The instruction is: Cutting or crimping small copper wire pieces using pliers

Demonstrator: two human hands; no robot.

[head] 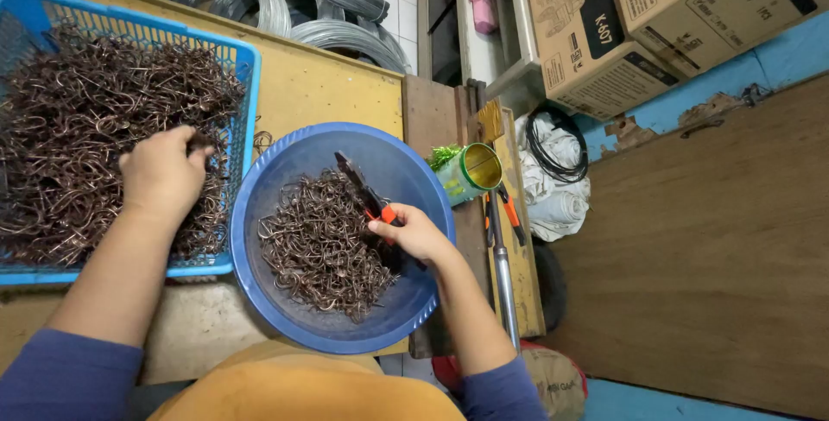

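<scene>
right hand [416, 233] gripping pliers [367, 192], blue bowl [285, 317]

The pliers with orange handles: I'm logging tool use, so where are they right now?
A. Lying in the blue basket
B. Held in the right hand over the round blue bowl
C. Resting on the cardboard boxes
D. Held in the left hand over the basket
B: the right hand grips the pliers above the round blue bowl of bent wire pieces, while the left hand reaches into the blue basket.
</scene>
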